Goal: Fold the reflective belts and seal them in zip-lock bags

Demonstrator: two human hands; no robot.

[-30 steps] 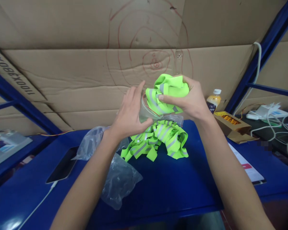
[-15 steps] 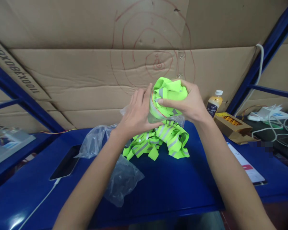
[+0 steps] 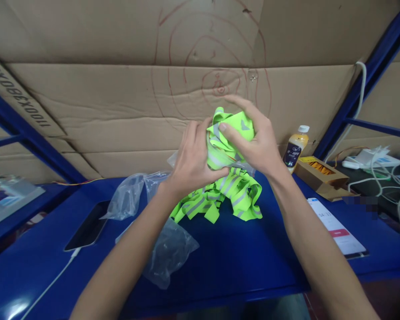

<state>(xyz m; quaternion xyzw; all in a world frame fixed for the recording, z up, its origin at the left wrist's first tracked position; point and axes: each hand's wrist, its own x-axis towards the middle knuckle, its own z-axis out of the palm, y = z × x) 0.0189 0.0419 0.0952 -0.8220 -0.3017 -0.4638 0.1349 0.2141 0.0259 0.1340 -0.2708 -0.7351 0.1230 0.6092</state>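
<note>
A bunched neon-yellow reflective strap bundle (image 3: 231, 133) is held up in front of the cardboard, its lower part inside a clear plastic bag. My left hand (image 3: 195, 158) grips the bag and bundle from the left, thumb underneath. On the right, my right hand (image 3: 255, 138) rests its thumb on the bundle's front, its index finger raised above; its other fingers are hidden behind. More neon straps with grey bands (image 3: 243, 193) lie heaped on the blue table (image 3: 240, 262) below. Crumpled clear bags (image 3: 173, 251) lie beside and under my left forearm.
A dark phone (image 3: 88, 226) with a white cable lies at left. At right are a juice bottle (image 3: 295, 149), an open carton (image 3: 323, 175), a lit phone (image 3: 338, 229) and tangled cables. Cardboard (image 3: 120, 98) stands behind, between blue posts.
My right hand's index finger has lifted off the top of the bundle and points upward. The bundle sits slightly lower and more pressed together between my hands. The view has shifted slightly.
</note>
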